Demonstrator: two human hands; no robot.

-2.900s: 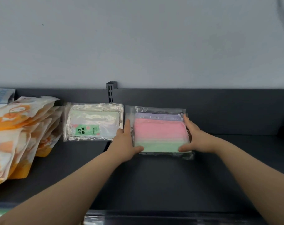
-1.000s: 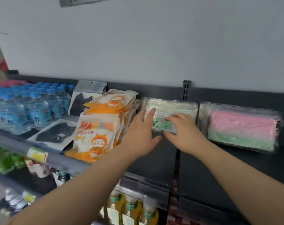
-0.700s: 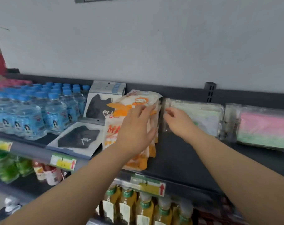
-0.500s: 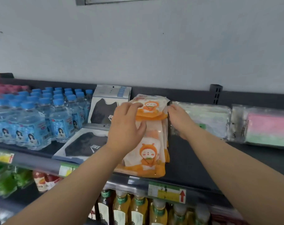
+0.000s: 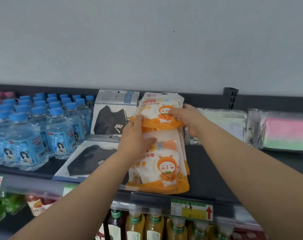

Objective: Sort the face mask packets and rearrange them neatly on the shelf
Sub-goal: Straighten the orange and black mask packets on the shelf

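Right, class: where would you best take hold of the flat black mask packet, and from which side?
Probably pinch its near edge from the front: the black mask packet lies flat, that edge reaches the shelf lip, and water bottles stand left of it.
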